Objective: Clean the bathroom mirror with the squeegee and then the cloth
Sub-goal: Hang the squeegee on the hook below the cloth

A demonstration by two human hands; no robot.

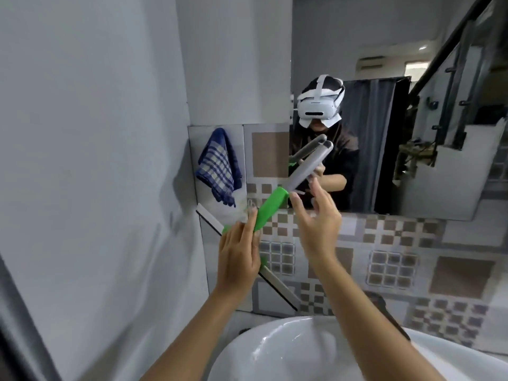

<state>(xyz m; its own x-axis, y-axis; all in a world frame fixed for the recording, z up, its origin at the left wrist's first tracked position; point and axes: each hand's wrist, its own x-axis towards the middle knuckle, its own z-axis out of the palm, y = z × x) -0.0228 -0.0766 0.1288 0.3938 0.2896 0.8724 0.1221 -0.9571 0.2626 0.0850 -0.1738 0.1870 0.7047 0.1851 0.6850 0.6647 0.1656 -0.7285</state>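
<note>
The squeegee [270,209] lies in the middle of the frame with its long axis on a diagonal: the blade bar is at the lower left, partly hidden behind the left hand [239,257], then comes the green grip, and the grey handle climbs to the upper right until its end stands in front of the mirror [357,50]. The left hand holds the tool low, at the green head near the blade, with the fingers laid along it; how tightly they close is not visible from behind. The right hand [319,224] is nearer to the grey handle, just beside it and below it, with fingers spread open and nothing in it; it seems ready to take the handle, so the coming move probably depends on closing around this grey part. The checked cloth [218,167] hangs on the wall at the left of centre, well apart from both hands. Patterned tiles [412,257] cover the wall under the mirror, and the white sink [302,353] fills the bottom of the frame. The mirror shows a staircase behind the person.
</note>
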